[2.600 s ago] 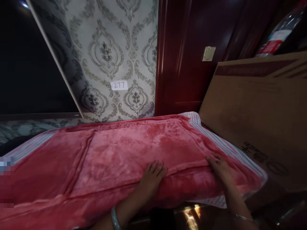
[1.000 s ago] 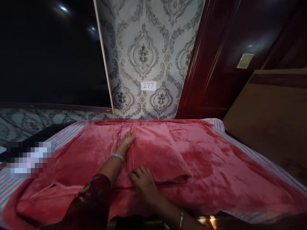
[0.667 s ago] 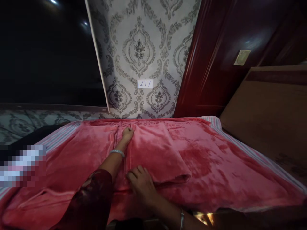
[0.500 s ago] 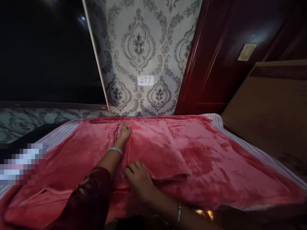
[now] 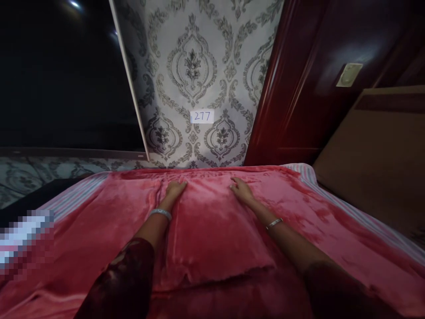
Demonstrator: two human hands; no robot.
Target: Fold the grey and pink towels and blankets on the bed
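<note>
A folded piece of red plush cloth [image 5: 215,235] lies on a red plush blanket [image 5: 292,221] of the same look. At the far left corner of the folded piece, my left hand [image 5: 175,190] is closed on the cloth, its thumb toward the right. Near the far right corner rests my right hand [image 5: 242,191], its index finger and thumb apart and touching the cloth. The near edge of the folded piece is uneven and a little raised. Each wrist wears a bracelet.
Striped fabric [image 5: 307,173] shows along the sides beneath the blanket. Behind stands a patterned wall with a paper label "277" [image 5: 202,116]. A dark screen [image 5: 66,79] is at left; a red wooden panel [image 5: 282,106] and brown board [image 5: 375,155] are at right.
My right hand has moved from the near left part of the folded cloth to its far right corner. The folded cloth looks flatter; my left hand stays at the far left.
</note>
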